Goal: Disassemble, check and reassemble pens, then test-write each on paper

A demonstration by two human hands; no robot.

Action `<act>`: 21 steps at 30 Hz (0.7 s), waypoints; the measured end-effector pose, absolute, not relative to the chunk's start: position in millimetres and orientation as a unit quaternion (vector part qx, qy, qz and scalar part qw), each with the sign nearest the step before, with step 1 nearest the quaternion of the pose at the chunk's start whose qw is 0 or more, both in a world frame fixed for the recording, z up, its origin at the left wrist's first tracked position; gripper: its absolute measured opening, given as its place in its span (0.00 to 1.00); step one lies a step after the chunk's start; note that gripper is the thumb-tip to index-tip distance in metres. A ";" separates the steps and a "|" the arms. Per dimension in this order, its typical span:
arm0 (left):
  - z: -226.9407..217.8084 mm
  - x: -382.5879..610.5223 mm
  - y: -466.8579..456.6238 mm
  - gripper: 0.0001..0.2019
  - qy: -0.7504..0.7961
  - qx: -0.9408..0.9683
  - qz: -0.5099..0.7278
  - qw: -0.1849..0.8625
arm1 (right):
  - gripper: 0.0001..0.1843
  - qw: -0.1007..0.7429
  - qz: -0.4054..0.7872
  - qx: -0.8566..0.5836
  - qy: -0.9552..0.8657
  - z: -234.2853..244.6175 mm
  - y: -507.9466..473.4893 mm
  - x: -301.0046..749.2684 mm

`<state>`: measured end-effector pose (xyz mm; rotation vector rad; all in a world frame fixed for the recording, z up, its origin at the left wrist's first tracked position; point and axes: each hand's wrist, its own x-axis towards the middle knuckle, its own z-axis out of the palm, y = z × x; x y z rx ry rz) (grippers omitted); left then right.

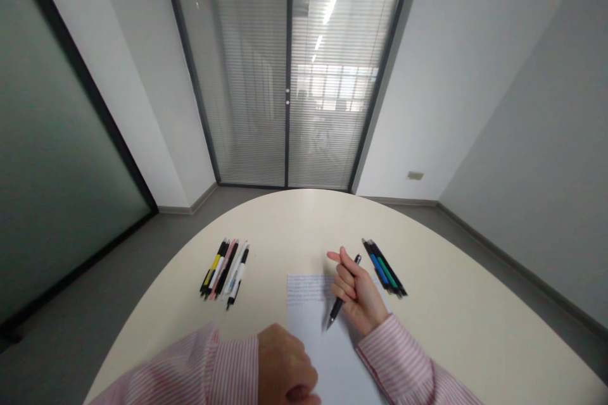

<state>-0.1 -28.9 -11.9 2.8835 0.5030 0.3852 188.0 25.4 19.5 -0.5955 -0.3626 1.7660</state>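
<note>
My right hand [358, 297] is turned partly palm up above a sheet of paper [327, 361]. Its ring and little fingers curl round a black pen [336, 310], whose silver tip points down toward me, while the index finger and thumb stick out. Lines of handwriting cover the top part of the sheet; below them it looks blank. My left hand [287, 367] is closed in a loose fist at the sheet's lower left, with no object visible in it. Both wrists are in red-and-white striped cuffs.
On the round cream table [304, 221], several pens [225, 272] in mixed colours lie side by side at the left. Another group, black pens with blue and green parts [384, 269], lies right of my right hand. Beyond the table's curved edge are glass doors [287, 76] with blinds.
</note>
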 end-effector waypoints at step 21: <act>-36.8 4.1 -25.2 0.21 0.194 0.970 0.145 0.034 | 0.08 0.451 0.497 -0.469 -0.575 -10.9 20.4 163.1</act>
